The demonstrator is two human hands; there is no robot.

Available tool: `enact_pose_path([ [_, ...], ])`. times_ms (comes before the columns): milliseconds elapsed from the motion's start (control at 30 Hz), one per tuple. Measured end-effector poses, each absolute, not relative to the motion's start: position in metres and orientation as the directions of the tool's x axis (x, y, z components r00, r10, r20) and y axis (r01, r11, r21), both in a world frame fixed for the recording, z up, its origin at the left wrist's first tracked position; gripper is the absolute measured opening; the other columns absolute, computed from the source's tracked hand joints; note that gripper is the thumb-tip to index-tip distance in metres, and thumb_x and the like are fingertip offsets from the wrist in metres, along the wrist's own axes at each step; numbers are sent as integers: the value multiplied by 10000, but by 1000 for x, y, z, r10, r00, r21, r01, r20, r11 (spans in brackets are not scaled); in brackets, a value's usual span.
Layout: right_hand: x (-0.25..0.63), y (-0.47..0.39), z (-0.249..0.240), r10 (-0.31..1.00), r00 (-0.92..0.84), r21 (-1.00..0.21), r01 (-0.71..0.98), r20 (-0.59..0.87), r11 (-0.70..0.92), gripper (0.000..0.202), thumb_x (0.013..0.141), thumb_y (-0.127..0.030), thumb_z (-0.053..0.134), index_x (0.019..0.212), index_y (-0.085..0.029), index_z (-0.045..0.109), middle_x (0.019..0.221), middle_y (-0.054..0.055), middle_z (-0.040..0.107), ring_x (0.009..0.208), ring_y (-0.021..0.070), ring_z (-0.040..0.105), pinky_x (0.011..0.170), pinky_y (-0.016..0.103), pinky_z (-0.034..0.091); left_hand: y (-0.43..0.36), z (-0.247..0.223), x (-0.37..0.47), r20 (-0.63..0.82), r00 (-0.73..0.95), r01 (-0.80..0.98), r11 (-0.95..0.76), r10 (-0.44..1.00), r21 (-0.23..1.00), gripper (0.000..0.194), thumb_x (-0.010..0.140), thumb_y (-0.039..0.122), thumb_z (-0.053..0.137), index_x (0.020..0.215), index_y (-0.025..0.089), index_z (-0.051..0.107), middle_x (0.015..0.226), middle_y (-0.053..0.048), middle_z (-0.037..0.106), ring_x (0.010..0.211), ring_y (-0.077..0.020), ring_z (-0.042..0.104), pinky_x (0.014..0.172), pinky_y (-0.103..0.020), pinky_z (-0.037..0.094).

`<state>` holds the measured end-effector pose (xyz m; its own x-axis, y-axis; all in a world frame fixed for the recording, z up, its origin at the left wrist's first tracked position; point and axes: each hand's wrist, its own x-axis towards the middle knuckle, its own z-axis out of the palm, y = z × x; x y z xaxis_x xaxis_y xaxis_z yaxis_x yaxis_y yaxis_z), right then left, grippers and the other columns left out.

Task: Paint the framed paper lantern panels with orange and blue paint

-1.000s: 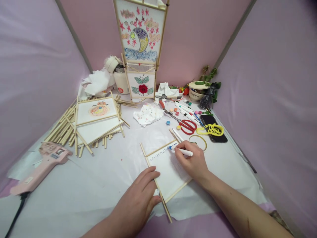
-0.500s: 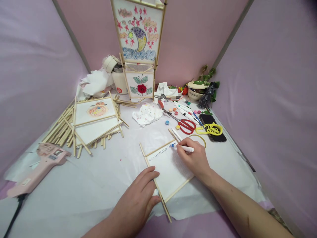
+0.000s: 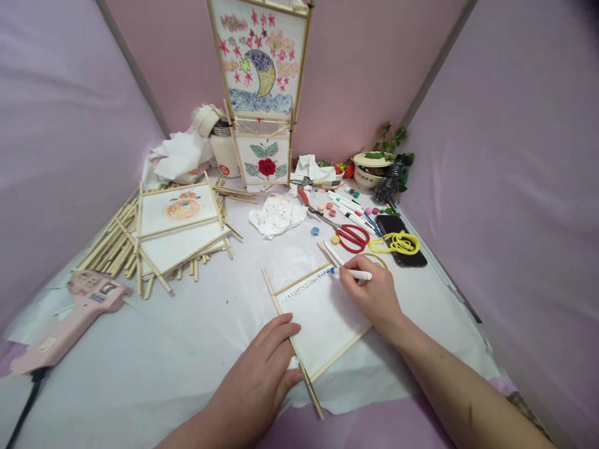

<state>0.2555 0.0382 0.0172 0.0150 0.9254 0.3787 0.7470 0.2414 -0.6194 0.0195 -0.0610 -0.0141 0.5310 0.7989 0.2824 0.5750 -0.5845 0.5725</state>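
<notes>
Grips in the right hand (image 3: 374, 293), between thumb and curled fingers, a white-barrelled felt-tip marker (image 3: 358, 274), blue end aimed at the far right corner of the stick-framed white panel (image 3: 318, 337). Has that panel resting on the white table cover (image 3: 224, 318), directly under both hands. Cannot tell nib contact from a slight gap. Rests the left hand (image 3: 269, 362) half-open on the panel's left stick (image 3: 277, 307), without a full grasp.

Could smear the dark dots (image 3: 304, 289) along the panel's far edge, most likely by dragging the right hand back over possibly wet ink. Might skew the dotting by letting the panel pivot, given so light a hold on the left side. Might also mark the wooden frame through overshooting at the far right corner. Could knock the loose white marker (image 3: 332, 251) just beyond that corner, or the thin golden ring (image 3: 380, 259) beyond the panel's right side, with a wide wrist swing. Seems unlikely to disturb the red-handled scissors (image 3: 353, 238), farther beyond the panel, except by a long, careless reach.
</notes>
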Motion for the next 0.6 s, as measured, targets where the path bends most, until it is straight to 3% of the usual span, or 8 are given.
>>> enact_pose_path([
  [600, 259, 39, 18, 911, 13, -578, 777, 413, 251, 124, 780, -219, 579, 658, -225, 565, 608, -27, 616, 598, 149, 535, 609, 279, 395, -59, -6, 20, 278, 550, 582, -600, 788, 550, 93, 904, 124, 518, 846, 195, 505, 1241, -148, 621, 1316, -307, 472, 1027, -487, 498],
])
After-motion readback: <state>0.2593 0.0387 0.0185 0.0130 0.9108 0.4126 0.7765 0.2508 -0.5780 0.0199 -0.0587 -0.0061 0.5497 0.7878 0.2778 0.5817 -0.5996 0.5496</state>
